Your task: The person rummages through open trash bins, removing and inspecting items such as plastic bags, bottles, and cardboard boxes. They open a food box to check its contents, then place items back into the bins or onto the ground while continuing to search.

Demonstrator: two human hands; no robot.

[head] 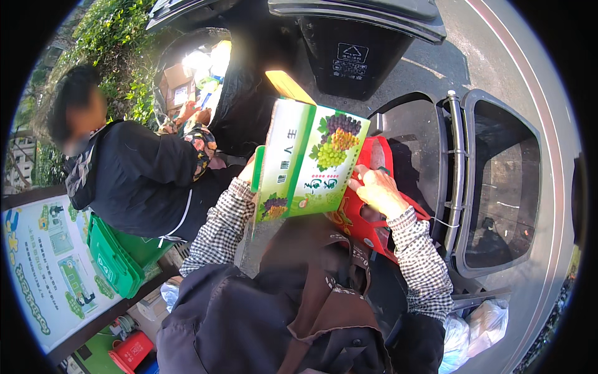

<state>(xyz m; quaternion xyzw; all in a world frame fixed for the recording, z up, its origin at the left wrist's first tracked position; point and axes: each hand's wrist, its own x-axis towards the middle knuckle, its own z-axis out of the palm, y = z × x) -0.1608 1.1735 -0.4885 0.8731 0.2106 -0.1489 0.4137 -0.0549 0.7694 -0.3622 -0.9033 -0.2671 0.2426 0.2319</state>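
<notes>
A cardboard fruit carton (322, 159) printed with grapes is held tilted before my chest, its top flap (289, 87) raised. My left hand (246, 172) grips its left side, the fingers mostly hidden behind the board. At the carton's lower right edge is my right hand (379, 190), fingers bent, over a red bag (357, 215). Whether those fingers pinch the carton or the bag cannot be made out. The bag hangs below the carton, between it and a black bin. Part of it is hidden by the carton and my right hand.
Black wheeled bins stand ahead (355, 56) and at right (420, 140), the latter with its lid (507, 187) swung back. At left a person (140, 159) reaches into a large black sack (238, 98) of cartons. Filled plastic bags (486, 322) lie lower right; a signboard (60, 243) stands left.
</notes>
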